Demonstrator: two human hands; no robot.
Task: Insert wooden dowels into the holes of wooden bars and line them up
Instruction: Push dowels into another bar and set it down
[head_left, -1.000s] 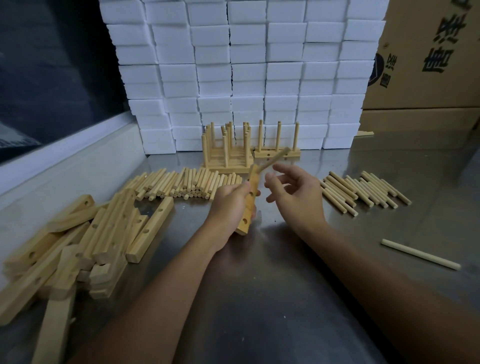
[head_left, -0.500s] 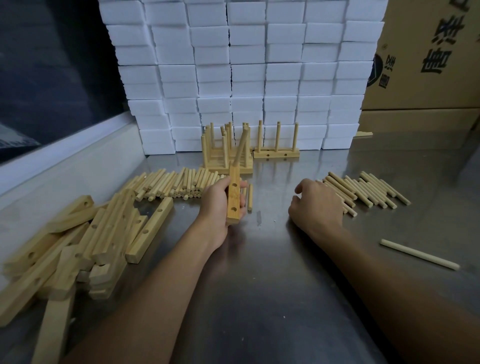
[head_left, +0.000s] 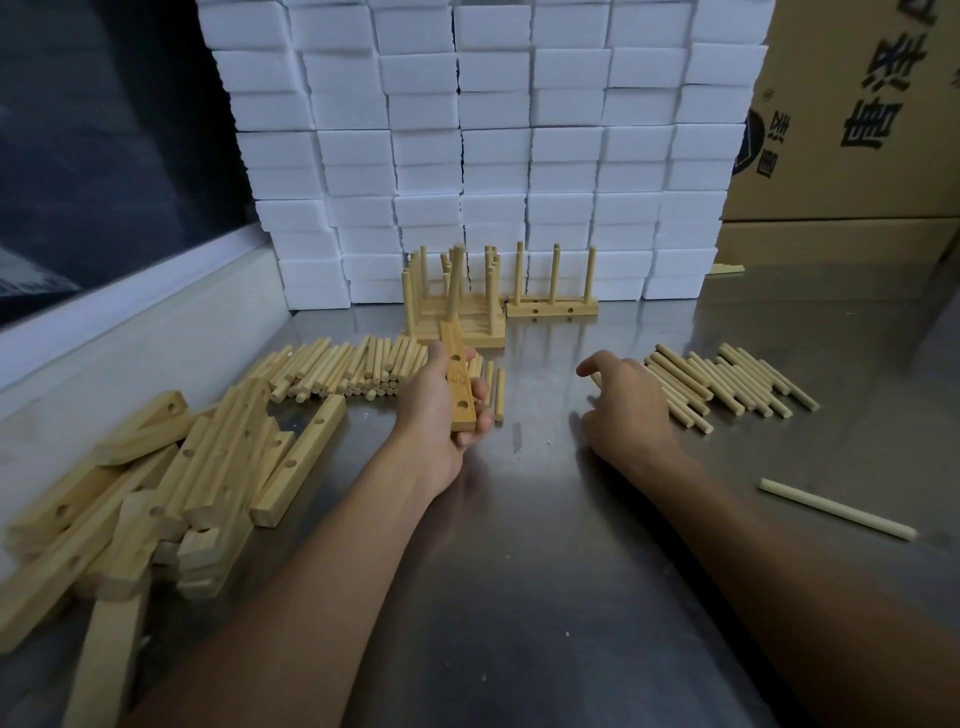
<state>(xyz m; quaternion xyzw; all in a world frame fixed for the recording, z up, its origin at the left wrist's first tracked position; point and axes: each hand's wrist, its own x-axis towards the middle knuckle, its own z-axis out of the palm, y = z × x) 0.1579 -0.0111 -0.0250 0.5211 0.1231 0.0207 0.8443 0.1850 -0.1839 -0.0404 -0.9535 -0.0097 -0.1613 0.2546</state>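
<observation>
**One dowel seated, right hand going for the next**

One dowel (head_left: 454, 288) stood in the far hole of the bar (head_left: 457, 382). My left hand (head_left: 439, 400) had its fingers wrapped round that bar, holding it off the surface (head_left: 519, 597) with the drilled face up. I judge that was to keep the two empty holes open to the right hand.

Right hand (head_left: 626, 402) rested on the near edge of the right dowel pile (head_left: 727, 382), fingers loosely curled. Couldn't tell whether it had a dowel pinched yet; the palm hid it.

Stock sat split by side, probably for reach: blank bars (head_left: 208, 467) heaped left, a second dowel pile (head_left: 337, 369) behind them, one stray dowel (head_left: 836, 509) far right.

Finished racks (head_left: 551, 291) stood lined up at the back against the white blocks (head_left: 493, 130), likely kept out of the working zone.
</observation>
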